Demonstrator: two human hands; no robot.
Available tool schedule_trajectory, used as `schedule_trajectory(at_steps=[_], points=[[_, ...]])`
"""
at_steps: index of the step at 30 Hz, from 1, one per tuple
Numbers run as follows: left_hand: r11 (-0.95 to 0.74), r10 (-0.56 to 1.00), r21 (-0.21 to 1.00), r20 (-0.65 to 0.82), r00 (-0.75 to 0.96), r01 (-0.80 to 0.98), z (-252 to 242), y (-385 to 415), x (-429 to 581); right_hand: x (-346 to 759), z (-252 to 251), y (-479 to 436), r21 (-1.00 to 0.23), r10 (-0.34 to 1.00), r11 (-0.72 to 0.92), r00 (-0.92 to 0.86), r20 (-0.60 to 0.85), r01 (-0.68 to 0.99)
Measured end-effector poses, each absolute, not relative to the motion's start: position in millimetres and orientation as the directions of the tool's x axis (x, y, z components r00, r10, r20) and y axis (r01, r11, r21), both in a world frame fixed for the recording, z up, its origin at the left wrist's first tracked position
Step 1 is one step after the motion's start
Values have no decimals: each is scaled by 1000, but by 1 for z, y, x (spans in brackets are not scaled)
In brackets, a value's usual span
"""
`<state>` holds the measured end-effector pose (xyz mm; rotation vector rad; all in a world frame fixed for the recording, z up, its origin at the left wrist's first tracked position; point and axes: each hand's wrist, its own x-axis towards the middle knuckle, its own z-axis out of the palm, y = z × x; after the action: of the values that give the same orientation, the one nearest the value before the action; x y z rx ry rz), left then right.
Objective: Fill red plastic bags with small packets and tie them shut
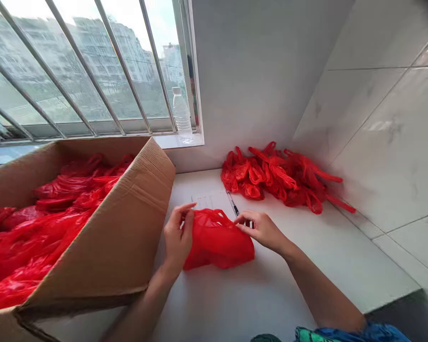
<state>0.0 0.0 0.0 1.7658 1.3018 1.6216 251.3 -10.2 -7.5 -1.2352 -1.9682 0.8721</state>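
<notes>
A red plastic bag (pixel 217 242) lies bunched on the white counter (pixel 257 294) in front of me. My left hand (pixel 177 237) pinches the bag's left edge between thumb and fingers. My right hand (pixel 262 229) pinches its upper right edge. A sheet of paper (pixel 209 200) and a pen (pixel 232 203) lie just behind the bag.
A large open cardboard box (pixel 128 228) full of loose red plastic bags (pixel 39 228) stands at the left. A pile of knotted red bags (pixel 281 176) sits at the back right by the tiled wall. A clear water bottle (pixel 182 114) stands on the barred window's sill.
</notes>
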Motion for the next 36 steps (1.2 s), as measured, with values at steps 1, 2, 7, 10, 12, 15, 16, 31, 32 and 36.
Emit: schedule_trajectory(at_steps=[1,2,7,10,12,15,16,31,32,36], points=[[-448,819,836,525,-230,316,-2,2,-2,257,-10,-8,-805,955,281,-233,183,523],[-426,807,862,499,-315,274,-4,3,-3,262,-12,-6,-804,969,245,-138,203,542],[-419,872,908,405,-275,9,-5,0,-1,261,3,-15,-737,883,391,0,469,551],[-525,851,849,524,32,59,6,-11,5,241,17,-29,-665,800,599,-309,514,446],[-596,795,765,521,310,243,16,-20,8,229,18,-35,-666,785,609,-444,431,430],[-620,769,659,399,500,426,26,-29,8,220,7,-40,-722,833,508,-480,274,470],[-593,791,684,396,466,425,27,-31,6,220,2,-40,-731,848,470,-482,219,495],[-407,884,711,148,444,574,27,-60,-18,223,15,-68,-356,952,254,-298,-74,899],[-438,884,564,132,447,700,26,-62,-14,222,14,-71,-292,949,265,-303,-92,919],[-490,866,128,190,463,863,4,-68,-1,221,7,-82,-182,906,293,-333,-262,939]])
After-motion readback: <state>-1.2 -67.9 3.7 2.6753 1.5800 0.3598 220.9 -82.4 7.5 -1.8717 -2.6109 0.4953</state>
